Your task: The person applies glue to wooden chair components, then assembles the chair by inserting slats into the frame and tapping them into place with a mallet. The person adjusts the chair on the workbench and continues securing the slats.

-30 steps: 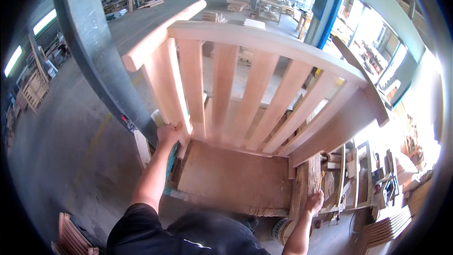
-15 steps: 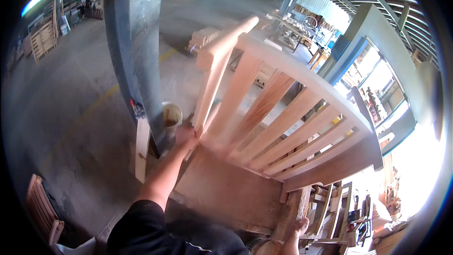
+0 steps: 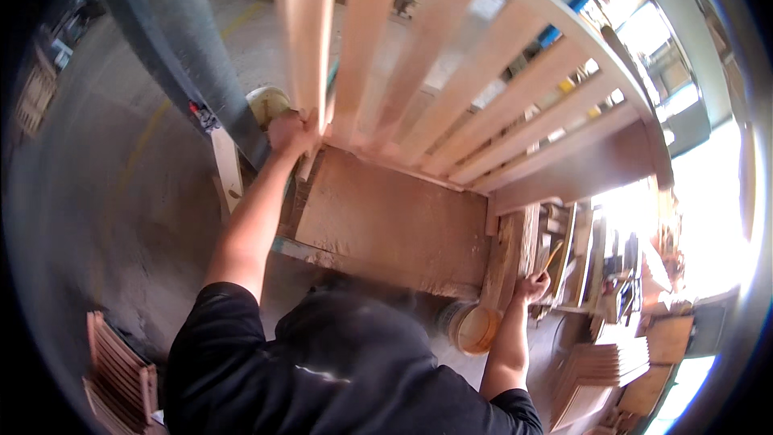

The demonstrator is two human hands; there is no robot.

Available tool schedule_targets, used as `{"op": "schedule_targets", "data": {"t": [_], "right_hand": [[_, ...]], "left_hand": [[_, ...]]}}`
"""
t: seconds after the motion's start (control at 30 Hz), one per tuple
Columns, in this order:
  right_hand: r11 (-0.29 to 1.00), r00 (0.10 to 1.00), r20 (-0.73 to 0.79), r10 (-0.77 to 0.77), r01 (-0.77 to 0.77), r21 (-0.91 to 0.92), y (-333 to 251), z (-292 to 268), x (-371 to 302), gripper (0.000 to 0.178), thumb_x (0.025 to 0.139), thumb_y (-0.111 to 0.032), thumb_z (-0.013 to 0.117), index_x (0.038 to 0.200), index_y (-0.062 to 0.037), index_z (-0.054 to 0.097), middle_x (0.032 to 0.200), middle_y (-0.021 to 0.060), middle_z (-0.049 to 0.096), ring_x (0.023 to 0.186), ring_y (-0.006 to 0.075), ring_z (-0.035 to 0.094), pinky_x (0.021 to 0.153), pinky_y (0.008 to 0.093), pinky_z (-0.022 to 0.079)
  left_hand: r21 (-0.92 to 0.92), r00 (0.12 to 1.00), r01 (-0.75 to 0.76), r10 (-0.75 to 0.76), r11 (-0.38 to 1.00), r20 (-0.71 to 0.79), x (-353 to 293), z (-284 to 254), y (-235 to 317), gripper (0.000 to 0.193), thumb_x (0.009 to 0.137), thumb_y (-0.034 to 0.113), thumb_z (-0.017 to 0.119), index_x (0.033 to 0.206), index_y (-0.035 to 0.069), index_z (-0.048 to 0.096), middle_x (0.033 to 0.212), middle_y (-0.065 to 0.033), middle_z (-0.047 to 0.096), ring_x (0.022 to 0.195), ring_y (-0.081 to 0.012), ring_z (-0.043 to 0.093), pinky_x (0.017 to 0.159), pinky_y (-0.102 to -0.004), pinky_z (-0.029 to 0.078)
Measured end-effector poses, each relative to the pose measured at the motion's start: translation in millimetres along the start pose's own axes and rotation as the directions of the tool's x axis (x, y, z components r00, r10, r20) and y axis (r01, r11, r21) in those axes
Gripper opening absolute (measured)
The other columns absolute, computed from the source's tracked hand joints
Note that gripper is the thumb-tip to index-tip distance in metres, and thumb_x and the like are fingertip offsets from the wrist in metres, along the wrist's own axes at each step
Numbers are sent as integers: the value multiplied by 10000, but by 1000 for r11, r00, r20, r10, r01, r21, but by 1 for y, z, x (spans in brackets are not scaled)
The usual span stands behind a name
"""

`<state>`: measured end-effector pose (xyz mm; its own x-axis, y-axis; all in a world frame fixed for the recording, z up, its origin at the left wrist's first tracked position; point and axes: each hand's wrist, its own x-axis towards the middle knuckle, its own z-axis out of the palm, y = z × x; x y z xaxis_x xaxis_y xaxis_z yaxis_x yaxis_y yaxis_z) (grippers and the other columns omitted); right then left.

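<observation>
A pale wooden slatted frame [image 3: 423, 48] with a curved top rail stands tilted on a brown work board [image 3: 394, 221]. My left hand [image 3: 294, 133] is closed around the lower part of the frame's left post. Off to the right, my right hand [image 3: 533, 286] is closed on a thin yellow stick [image 3: 552, 255], whose kind I cannot make out. That hand is beside a rough wooden beam [image 3: 505, 262] at the board's right edge.
A grey steel column [image 3: 173, 48] rises at left, with a pale bucket [image 3: 267, 105] by it. Another bucket [image 3: 473, 329] stands below the board. Stacked wooden pieces lie at lower left [image 3: 121, 370] and lower right [image 3: 600, 374]. Wooden racks [image 3: 572, 250] stand at right.
The view has tipped downward, so frame and board sit higher in the picture. More of my right arm shows, and the yellow stick is now visible. My left hand stays at the post.
</observation>
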<state>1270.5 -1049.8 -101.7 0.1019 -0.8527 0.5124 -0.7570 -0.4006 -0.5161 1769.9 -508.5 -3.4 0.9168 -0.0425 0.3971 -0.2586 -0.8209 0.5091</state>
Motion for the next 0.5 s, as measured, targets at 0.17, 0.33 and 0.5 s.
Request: {"op": "schedule_targets", "data": {"t": [0.17, 0.33, 0.5], "right_hand": [[581, 847, 55, 528, -408, 705, -3, -55, -49, 388, 1051, -319, 415, 963, 14, 593, 694, 36, 534, 546, 118, 459, 509, 269, 391], [560, 714, 142, 685, -642, 524, 139, -100, -196, 383, 1046, -357, 428, 950, -24, 592, 603, -7, 467, 469, 106, 430, 423, 273, 346], [144, 220, 446, 868, -969, 199, 175, -132, -312, 380, 1003, -358, 542, 796, -50, 629, 528, -1, 486, 385, 124, 412, 367, 293, 303]], "left_hand": [[6, 995, -98, 98, 995, 31, -17, -18, -22, 327, 913, 388, 610, 954, 68, 660, 855, -161, 705, 792, -390, 678, 673, -481, 540], [-123, 963, -125, 151, 984, 223, -155, -15, -9, 397, 960, 321, 603, 712, 31, 496, 631, -177, 550, 597, -376, 561, 573, -459, 431], [-177, 797, -62, 155, 982, 583, -308, 10, 34, 367, 902, 292, 664, 665, 43, 534, 618, -164, 561, 569, -319, 567, 564, -450, 429]]}}
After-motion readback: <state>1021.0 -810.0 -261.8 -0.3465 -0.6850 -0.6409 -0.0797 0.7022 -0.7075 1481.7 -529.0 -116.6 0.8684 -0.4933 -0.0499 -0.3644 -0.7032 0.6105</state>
